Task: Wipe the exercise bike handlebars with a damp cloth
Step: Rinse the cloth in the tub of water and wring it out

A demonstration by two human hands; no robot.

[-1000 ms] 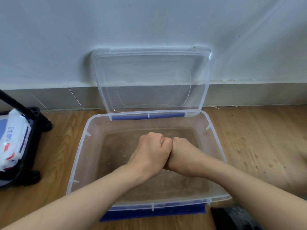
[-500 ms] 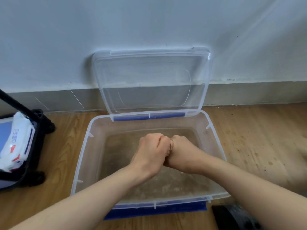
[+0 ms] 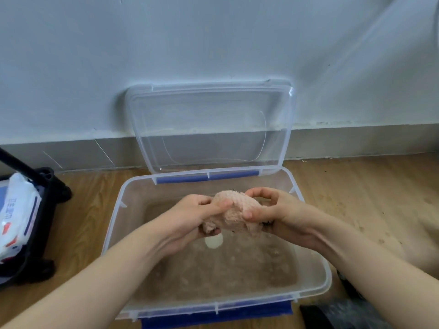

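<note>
A bunched pink cloth point(image 3: 234, 210) is held between both hands above a clear plastic tub point(image 3: 111, 229) that has water in it. My left hand point(image 3: 190, 219) grips the cloth's left end from below, thumb on top. My right hand point(image 3: 280, 214) holds the right end, fingers curled over it. The cloth is partly spread between the hands. The exercise bike handlebars are not in view.
The tub's clear lid point(image 3: 211, 124) leans upright against the grey wall behind it. A black frame point(image 3: 45, 210) with a white packet of wipes point(image 3: 17, 210) stands at the left on the wooden floor. A dark object point(image 3: 344, 314) lies at bottom right.
Earlier both fists were pressed together with the cloth hidden inside. Now the hands have turned and parted a little, and the pink cloth shows between them.
</note>
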